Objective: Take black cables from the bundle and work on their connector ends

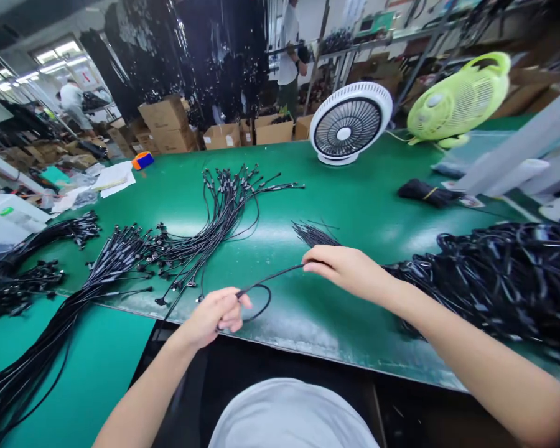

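Note:
A thin black cable (275,274) runs between my two hands over the near edge of the green table. My left hand (219,314) is closed on it, and a loop of cable bends out beside the fingers. Thumb and forefinger of my right hand (331,264) pinch the cable farther right. Just beyond that hand lies a bunch of thin black strands (313,233), partly hidden by it. To the left of my hands, a spread bundle of black cables (224,218) with small connectors lies on the table.
More cable bundles (107,267) lie at the left, and a large heap of black cables (499,280) fills the right. A white fan (345,124) and a green fan (457,102) stand at the back. An orange-blue tape roll (142,160) sits back left. Cardboard boxes (168,124) and people are behind.

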The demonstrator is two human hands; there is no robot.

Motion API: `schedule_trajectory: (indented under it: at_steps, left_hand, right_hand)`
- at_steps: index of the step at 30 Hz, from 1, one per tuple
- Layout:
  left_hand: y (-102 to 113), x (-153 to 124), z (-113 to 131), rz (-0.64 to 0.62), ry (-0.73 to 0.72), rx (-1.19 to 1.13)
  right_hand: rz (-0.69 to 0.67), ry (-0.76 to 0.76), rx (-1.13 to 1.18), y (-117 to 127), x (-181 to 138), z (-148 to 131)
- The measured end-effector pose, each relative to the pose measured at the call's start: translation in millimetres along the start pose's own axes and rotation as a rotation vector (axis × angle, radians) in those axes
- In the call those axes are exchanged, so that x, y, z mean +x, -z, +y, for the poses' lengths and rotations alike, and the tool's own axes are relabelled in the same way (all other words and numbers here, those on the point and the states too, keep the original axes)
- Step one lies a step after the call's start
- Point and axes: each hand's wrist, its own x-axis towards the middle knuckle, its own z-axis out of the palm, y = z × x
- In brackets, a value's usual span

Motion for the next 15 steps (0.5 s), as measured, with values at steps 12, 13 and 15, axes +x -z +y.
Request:
schedule_trajectory:
  at_steps: [12, 13, 15]
  left_hand:
    - [11.7, 14.2, 21.6, 0.448, -0.126, -0.366]
    - [12.2, 16.1, 19.5, 0.471, -0.13, -0.346]
    - [15.2, 15.3, 18.1, 0.491, -0.12, -0.361]
  right_hand:
    - [0.076, 0.229, -0.372, -52.9, -56.1, 5.8]
    - [0.068, 0.266, -0.426, -52.7, -55.4, 3.2]
    - [0.117, 0.228, -0.525, -47.5, -52.6, 6.6]
